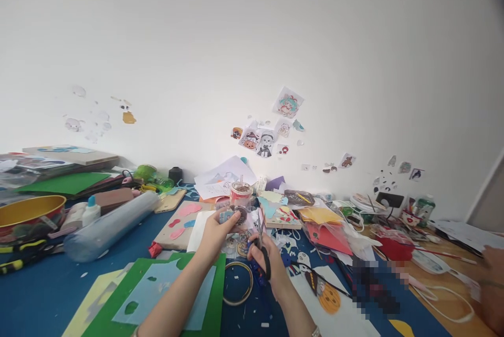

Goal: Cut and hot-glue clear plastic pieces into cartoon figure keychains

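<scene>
My left hand (218,227) pinches a small printed paper piece (239,214) with a dark round picture on it, held up over the middle of the table. Just right of it, my right hand (268,263) grips a pair of scissors (266,259) by the black handles, blades pointing up and away from me. The blades are close to the paper; whether they touch it I cannot tell. Behind my left hand stands a red-and-white cup (241,192). Beneath my hands lie paper cut-outs (241,246) and a roll of tape (238,283).
Green sheets (157,295) and a light blue sheet (137,287) lie at front left. Further left are a rolled plastic sheet (114,224), a glue bottle (91,212) and a gold-lined tin (31,211). Red envelopes (323,237) lie at right. Another person's hand (494,269) is at far right.
</scene>
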Motion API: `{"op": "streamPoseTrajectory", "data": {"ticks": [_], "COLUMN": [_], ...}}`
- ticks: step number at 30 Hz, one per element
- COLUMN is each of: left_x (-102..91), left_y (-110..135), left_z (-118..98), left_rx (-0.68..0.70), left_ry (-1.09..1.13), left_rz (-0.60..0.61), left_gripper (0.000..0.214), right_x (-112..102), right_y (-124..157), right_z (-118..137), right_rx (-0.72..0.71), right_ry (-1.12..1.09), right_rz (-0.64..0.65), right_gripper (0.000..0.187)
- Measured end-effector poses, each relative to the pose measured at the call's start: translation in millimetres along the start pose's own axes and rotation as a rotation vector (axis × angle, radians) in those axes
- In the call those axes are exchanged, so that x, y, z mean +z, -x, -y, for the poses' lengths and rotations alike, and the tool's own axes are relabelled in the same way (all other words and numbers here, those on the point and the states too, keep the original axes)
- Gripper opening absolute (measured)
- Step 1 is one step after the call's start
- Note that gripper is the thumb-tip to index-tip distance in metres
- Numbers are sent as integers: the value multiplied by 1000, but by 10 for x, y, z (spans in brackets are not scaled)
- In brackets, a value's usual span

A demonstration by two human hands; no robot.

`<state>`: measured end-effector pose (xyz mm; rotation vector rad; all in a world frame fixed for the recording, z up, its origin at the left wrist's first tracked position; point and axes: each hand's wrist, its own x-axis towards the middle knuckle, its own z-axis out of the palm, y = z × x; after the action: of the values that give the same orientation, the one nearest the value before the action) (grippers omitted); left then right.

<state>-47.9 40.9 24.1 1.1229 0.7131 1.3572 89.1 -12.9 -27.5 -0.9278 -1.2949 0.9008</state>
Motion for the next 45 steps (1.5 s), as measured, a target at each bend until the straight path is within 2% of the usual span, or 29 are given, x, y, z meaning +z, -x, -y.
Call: {"op": "streamPoseTrajectory", "data": {"ticks": [6, 15, 21, 28, 36, 41, 45], "left_x": [1, 21, 24, 12, -13, -16, 23], "left_y": [18, 17, 8, -11, -14, -15, 24], "left_z": [-31, 37, 35, 49, 44, 54, 36], "left_rx": [-2, 29, 24, 16, 22, -10, -3], "left_ry": [12, -19, -11, -19, 28, 0, -42], "left_rz": [1, -2, -18, -33, -24, -37, -43], "left_gripper": [45, 39, 41, 39, 42, 45, 41], "right_x": [48, 63, -6, -24, 40, 50, 29], "right_y": [9, -11, -18, -40, -3, -21, -35], "right_z": [-155, -74, -160, -251, -217, -223, -228], "right_rx": [-29, 10, -21, -1, 73, 70, 34], "right_ry": [4, 77, 132, 146, 128, 91, 69], "right_rz": [34, 17, 54, -13, -141, -83, -85], "right_gripper": [39, 44, 42, 43, 37, 42, 41]}}
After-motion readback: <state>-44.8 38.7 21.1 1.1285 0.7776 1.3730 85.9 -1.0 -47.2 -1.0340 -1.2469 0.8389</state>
